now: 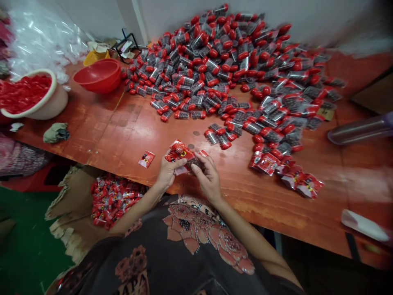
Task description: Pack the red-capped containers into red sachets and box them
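My left hand [167, 171] pinches a red printed packet [179, 150] above the front part of the table. Close beside it, my right hand [209, 177] is closed on a small clear container with dark contents [196, 162]. The container meets the packet, but my fingers hide whether it is inside. A single red packet [146, 159] lies flat to the left of my hands. Beyond my right hand sit several red-capped clear containers [218, 135], filled with small dark pieces.
A large heap of red-capped containers [211, 67] covers the back. More red packets [294, 178] lie right. At left stand a red bowl [98, 76] and a white tub [49, 102] of red pieces. Below the edge, a cardboard box [66, 205] holds filled red packets [115, 198].
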A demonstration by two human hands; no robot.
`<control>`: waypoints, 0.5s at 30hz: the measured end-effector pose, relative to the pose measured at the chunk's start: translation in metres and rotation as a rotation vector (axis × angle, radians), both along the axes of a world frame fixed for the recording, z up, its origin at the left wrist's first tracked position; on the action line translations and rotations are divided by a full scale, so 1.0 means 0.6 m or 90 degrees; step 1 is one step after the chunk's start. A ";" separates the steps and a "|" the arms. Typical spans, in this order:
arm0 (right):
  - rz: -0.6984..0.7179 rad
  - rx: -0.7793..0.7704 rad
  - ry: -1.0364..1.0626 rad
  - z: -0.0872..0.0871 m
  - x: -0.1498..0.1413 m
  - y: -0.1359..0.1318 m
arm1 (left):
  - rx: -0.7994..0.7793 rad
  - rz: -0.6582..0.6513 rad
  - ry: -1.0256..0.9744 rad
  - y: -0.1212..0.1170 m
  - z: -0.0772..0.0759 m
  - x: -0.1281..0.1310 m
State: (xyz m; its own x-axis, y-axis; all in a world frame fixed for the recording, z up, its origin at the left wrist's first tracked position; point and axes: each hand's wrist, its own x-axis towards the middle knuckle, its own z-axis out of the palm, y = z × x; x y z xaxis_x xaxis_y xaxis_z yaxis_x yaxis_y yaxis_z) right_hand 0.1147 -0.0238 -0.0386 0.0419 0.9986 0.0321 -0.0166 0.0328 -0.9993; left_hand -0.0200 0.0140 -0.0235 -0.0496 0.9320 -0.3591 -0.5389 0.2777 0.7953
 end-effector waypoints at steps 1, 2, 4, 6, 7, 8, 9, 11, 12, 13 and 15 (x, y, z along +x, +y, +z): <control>-0.004 0.009 -0.017 0.000 0.000 0.000 | 0.001 0.005 0.001 -0.001 0.000 0.000; -0.005 0.017 -0.030 0.000 -0.001 0.000 | 0.003 0.012 0.002 -0.001 0.000 0.000; 0.000 0.041 -0.058 0.000 -0.002 -0.001 | 0.009 0.028 0.002 -0.003 0.001 -0.001; 0.008 0.081 -0.097 0.002 -0.002 -0.002 | 0.007 0.031 0.012 -0.005 0.006 -0.004; 0.011 0.105 -0.117 0.003 -0.002 -0.003 | 0.000 0.021 0.023 -0.006 0.009 -0.007; 0.012 0.126 -0.134 0.004 -0.002 -0.004 | -0.011 0.003 0.035 -0.006 0.013 -0.009; 0.011 0.141 -0.144 0.004 -0.002 -0.005 | -0.025 -0.019 0.045 -0.007 0.016 -0.011; 0.004 0.134 -0.130 0.003 -0.005 -0.008 | -0.054 -0.070 0.060 -0.007 0.022 -0.014; 0.000 0.111 -0.103 0.001 -0.007 -0.009 | -0.061 -0.091 0.065 -0.006 0.023 -0.015; -0.002 0.083 -0.069 0.000 -0.008 -0.010 | -0.062 -0.106 0.067 -0.005 0.024 -0.015; 0.003 0.030 -0.013 -0.003 -0.010 -0.008 | -0.052 -0.122 0.068 -0.002 0.021 -0.013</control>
